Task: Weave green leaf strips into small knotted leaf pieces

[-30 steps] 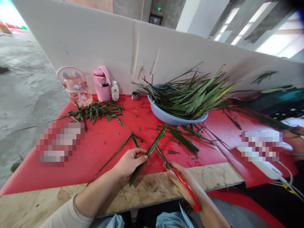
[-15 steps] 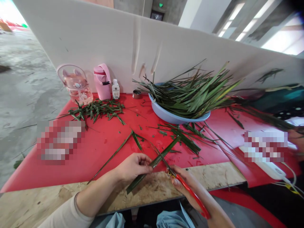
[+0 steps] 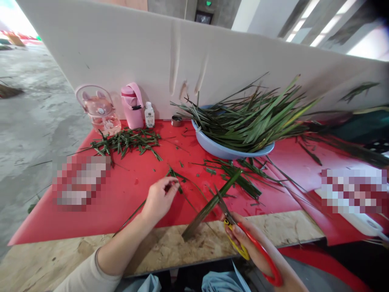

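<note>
My left hand is raised over the red cloth with thumb and fingertips pinched on a thin leaf strand. My right hand holds scissors with red and yellow handles, their blades parted. A wide green leaf strip slants beside the blades, its lower end over the wooden board; whether my right fingers grip it is hidden. Beyond, a blue basin is heaped with long green leaves. Cut leaf pieces lie in front of it.
A pile of knotted leaf pieces lies back left, before a clear pink bottle, a pink flask and a small white bottle. A small tin stands left of the basin. A white power strip is at right.
My left hand has let go of the wide leaf strip and moved up and left with a thin strand. The scissors have opened, showing the yellow handle. The view has shifted slightly.
</note>
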